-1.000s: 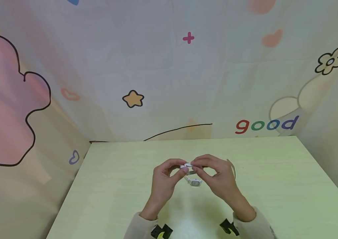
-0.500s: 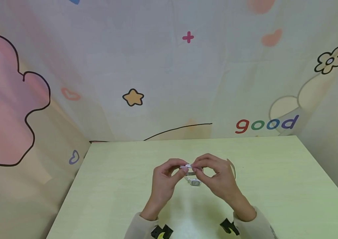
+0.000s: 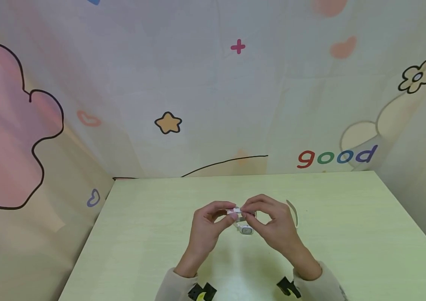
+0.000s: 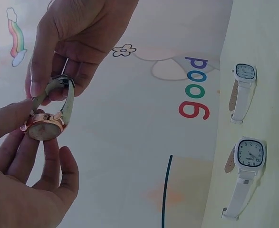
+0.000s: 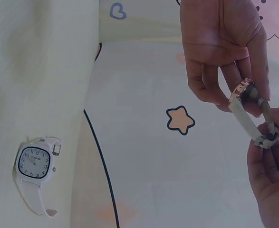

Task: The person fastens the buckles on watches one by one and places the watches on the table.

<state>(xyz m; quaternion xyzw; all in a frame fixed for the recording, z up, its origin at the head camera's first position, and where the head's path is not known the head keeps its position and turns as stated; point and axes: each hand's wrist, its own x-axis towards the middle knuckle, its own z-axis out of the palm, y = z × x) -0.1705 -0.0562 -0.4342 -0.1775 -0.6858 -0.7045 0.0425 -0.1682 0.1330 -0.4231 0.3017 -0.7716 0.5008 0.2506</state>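
Above the table, both hands hold one rose-gold watch [image 4: 44,130] with a pale strap, seen in the head view as a small white piece between the fingertips. My left hand [image 3: 205,232] pinches the round case. My right hand [image 3: 278,225] pinches the strap [image 5: 244,118] near its buckle end, and the strap is bent into a loop. In the left wrist view the case back faces the camera. Fingers partly cover the strap ends, so I cannot tell whether the buckle is fastened.
A white square-faced watch [image 3: 246,230] lies on the table [image 3: 152,234] just below the hands. Another white watch [image 4: 245,71] lies farther right; in the head view only its strap [image 3: 293,212] shows behind the right hand. A printed cloth [image 3: 197,83] hangs behind the table.
The hands stay nearly in place. The held watch turns slightly between the fingertips, and the fingers shift a little on it.
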